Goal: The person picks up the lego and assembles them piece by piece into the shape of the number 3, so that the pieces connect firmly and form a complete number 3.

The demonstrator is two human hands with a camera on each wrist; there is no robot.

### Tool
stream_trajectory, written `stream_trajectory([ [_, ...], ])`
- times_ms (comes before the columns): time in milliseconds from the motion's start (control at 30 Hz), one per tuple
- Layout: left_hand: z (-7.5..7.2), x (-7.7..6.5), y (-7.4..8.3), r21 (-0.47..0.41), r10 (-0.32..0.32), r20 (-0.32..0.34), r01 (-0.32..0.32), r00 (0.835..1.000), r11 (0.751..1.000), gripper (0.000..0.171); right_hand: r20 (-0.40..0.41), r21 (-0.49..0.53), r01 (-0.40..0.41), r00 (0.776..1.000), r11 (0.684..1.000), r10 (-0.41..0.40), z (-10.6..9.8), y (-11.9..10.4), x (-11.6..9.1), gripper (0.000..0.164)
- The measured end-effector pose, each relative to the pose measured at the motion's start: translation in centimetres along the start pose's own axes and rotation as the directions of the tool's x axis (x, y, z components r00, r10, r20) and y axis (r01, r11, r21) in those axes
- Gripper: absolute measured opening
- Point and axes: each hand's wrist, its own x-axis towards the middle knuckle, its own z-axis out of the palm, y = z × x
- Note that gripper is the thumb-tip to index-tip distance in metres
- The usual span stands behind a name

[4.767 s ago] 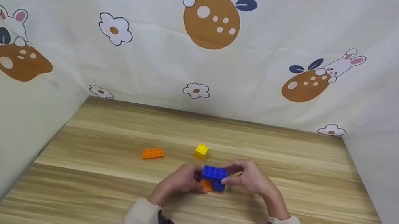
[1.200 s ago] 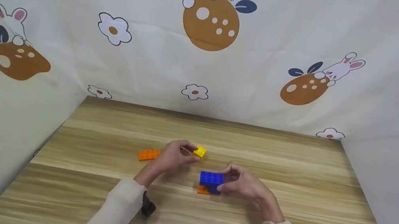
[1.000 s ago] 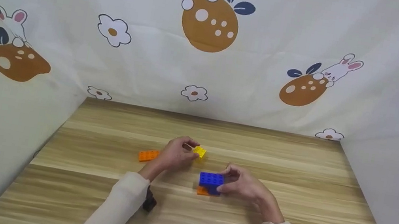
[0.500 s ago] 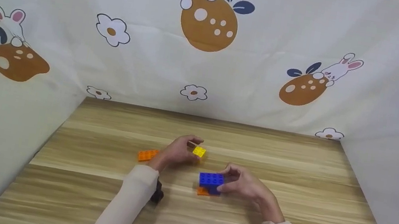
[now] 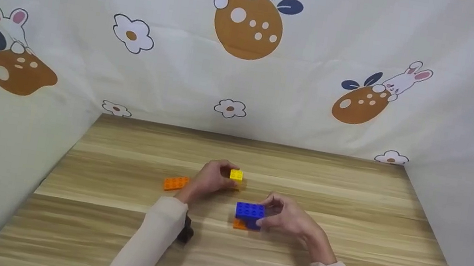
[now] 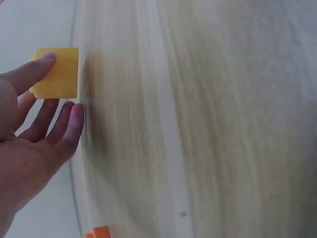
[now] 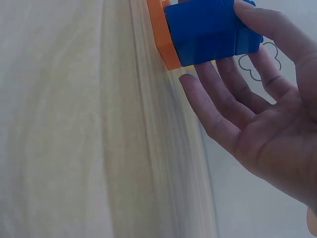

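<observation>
My left hand (image 5: 211, 177) pinches a small yellow toy brick (image 5: 236, 175) between thumb and fingers. In the left wrist view the thumb lies on the flat side of this yellow brick (image 6: 64, 79), and a narrow gap seems to part it from the table. Nearer to me, my right hand (image 5: 292, 218) holds a stack of building bricks by its right end. A wide blue brick (image 5: 250, 210) tops it, above a blue brick (image 5: 255, 224) and an orange base brick (image 5: 239, 224). The right wrist view shows the thumb on the blue bricks (image 7: 203, 32); some fingertips are hidden behind them.
A loose orange brick (image 5: 175, 183) lies on the wooden table (image 5: 117, 228), left of my left hand. Patterned cloth (image 5: 169, 79) encloses the table at the back and both sides. Each wrist wears a black camera mount.
My left hand has left the stack, reached to the yellow brick and taken hold of it; the brick has turned slightly and stands straighter. My right hand has stayed at the stack.
</observation>
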Motion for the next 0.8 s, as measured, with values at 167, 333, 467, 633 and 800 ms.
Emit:
stream_trajectory([
  [167, -0.2, -0.7, 0.2, -0.083, 0.013, -0.02, -0.014, 1.0, 0.996, 0.043, -0.004, -0.002, -0.031, 1.0, 1.0, 0.031, 0.3, 0.0, 0.0, 0.042],
  [333, -0.3, -1.3, 0.8, -0.117, 0.006, -0.035, -0.01, 0.999, 0.993, 0.057, -0.012, 0.009, -0.057, 0.998, 0.998, 0.057, 0.4, -0.1, 0.1, 0.042],
  [467, -0.3, -1.8, 1.5, -0.114, 0.004, -0.042, -0.008, 0.999, 0.993, 0.056, -0.009, 0.015, -0.062, 0.998, 0.998, 0.062, 0.5, -0.1, 0.2, 0.042],
  [633, -0.2, -2.7, 2.4, -0.105, 0.007, -0.044, -0.012, 0.999, 0.994, 0.047, 0.009, 0.014, -0.041, 0.999, 0.999, 0.041, 0.4, 0.1, 0.1, 0.043],
  [800, 0.1, -3.8, 3.2, -0.113, 0.083, -0.026, -0.085, 0.996, 0.99, 0.046, 0.025, 0.012, 0.0, 1.0, 1.0, 0.0, 0.2, 0.1, 0.2, 0.043],
])
